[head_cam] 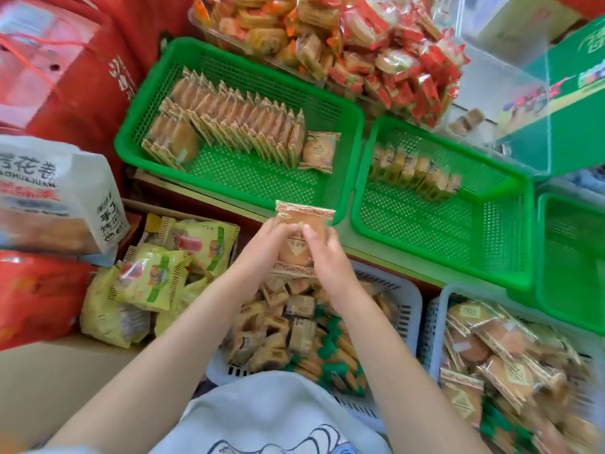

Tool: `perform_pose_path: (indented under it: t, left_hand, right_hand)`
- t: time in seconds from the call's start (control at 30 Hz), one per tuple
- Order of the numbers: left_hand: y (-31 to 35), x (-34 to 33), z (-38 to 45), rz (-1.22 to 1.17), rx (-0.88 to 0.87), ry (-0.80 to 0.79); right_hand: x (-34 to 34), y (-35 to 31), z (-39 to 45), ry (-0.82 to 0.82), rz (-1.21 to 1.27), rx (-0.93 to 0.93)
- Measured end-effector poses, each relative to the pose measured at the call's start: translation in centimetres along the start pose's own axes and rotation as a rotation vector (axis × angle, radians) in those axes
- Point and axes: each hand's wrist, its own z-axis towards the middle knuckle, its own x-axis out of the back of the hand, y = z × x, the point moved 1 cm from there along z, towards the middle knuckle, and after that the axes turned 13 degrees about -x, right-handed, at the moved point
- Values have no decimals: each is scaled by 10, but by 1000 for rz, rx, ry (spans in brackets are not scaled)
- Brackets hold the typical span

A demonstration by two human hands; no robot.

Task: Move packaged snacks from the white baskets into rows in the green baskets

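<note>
Both hands hold one packaged round cake (pixel 302 221) in mid-air above the white baskets. My left hand (pixel 262 247) grips its left side and my right hand (pixel 322 253) grips its right side. Beyond it, the left green basket (pixel 157 93) holds a long row of the same cakes standing on edge (pixel 235 126), with one lying flat at the row's right end (pixel 319 150). The middle green basket (pixel 510 237) holds a short row of small yellow packs (pixel 415 173). A white basket (pixel 409 309) under my arms holds small brown snacks; another white basket (pixel 435 322) at right holds more round cakes (pixel 504 355).
A third green basket (pixel 573 257) sits at the right edge. Yellow-green snack bags (pixel 157 273) fill a cardboard box at left. Red-wrapped snacks (pixel 376 44) are piled behind the green baskets. Red bags (pixel 82 77) and a white bread bag (pixel 55 198) crowd the left side.
</note>
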Motion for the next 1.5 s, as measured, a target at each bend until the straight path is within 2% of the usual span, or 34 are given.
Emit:
perform_pose_path:
  t: [0.07, 0.13, 0.2, 0.23, 0.27, 0.33, 0.43, 0.57, 0.8, 0.9, 1.0, 1.1, 1.33, 1.43, 1.5]
  left_hand:
    - [11, 25, 10, 128, -74, 51]
    - [21, 59, 17, 341, -219, 191]
    - [22, 99, 26, 782, -420, 408]
    - [17, 118, 31, 987, -456, 475]
    - [10, 135, 38, 1126, -417, 486]
    - [-9, 162, 49, 1241, -271, 429]
    - [-32, 173, 53, 1281, -270, 376]
    - [-35, 174, 56, 1198, -281, 367]
    - [-36, 175, 55, 1184, -271, 339]
    - [-35, 173, 56, 1177, -283, 345]
    - [-34, 173, 55, 1181, -283, 340]
    - [-31, 174, 53, 1173, -277, 329]
    - [-8, 173, 44, 1140, -214, 260]
    - [0, 158, 26, 1109, -360, 340]
    - [-13, 133, 2, 1125, -506, 310]
  right_hand:
    - [-17, -23, 12, -27, 23, 3]
    - [-30, -45, 30, -8, 64, 21]
    - [-40, -67, 52, 39, 123, 20]
    - [-45, -78, 64, 51, 144, 7]
    - [-51, -88, 78, 53, 156, -8]
    - [-65, -107, 104, 35, 124, -29]
    - [-98, -127, 133, 7, -73, -77]
    - [-135, -129, 179, 32, -210, -87]
    - [-171, -146, 167, -171, -242, -92]
    - [-171, -147, 166, -187, -239, -125]
    - [-174, -148, 165, -271, -164, -116]
    - [-179, -150, 162, -275, -229, -83]
    - [-139, -148, 119, -200, -83, -26]
    - [-99, -126, 72, -141, -23, 64]
    - [-71, -97, 43, -102, 17, 76]
